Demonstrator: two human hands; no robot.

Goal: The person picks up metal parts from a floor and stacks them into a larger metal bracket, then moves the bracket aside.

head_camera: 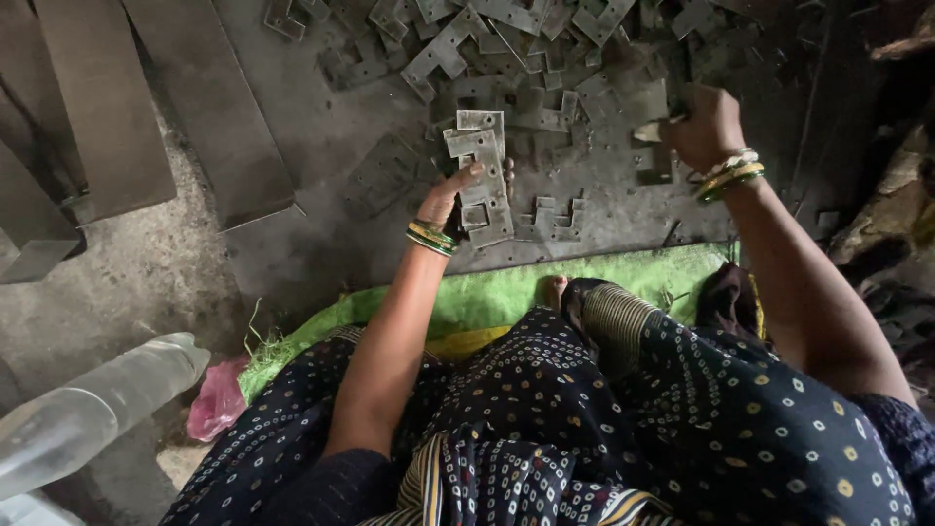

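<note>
1. My left hand (450,195) is clamped on a small stack of flat, notched metal plates (482,175), thumb pressed on the face and fingers behind; the stack stands nearly upright above the grey metal sheet (321,127) that carries everything.
2. My right hand (703,125) is closed, fingers curled together on something small and pale (I cannot tell what it is), out toward the sheet's right edge.
3. Beside the stack, a few single plates (555,219) lie flat near the sheet's near edge, just apart from each other.
4. Farther out, along the far edge, a loose heap of the same cut plates (506,49) sprawls, overlapping at every angle.
5. Judging from this, the gathering looks barely begun: a handful is stacked in my grip, and most of the pieces are unsorted in the heap.
6. At the sheet's near edge a green mat (497,292) runs under my knees; long metal strips (107,107) lean past the left edge, and a clear plastic bottle (88,409) lies on the floor at the left.
</note>
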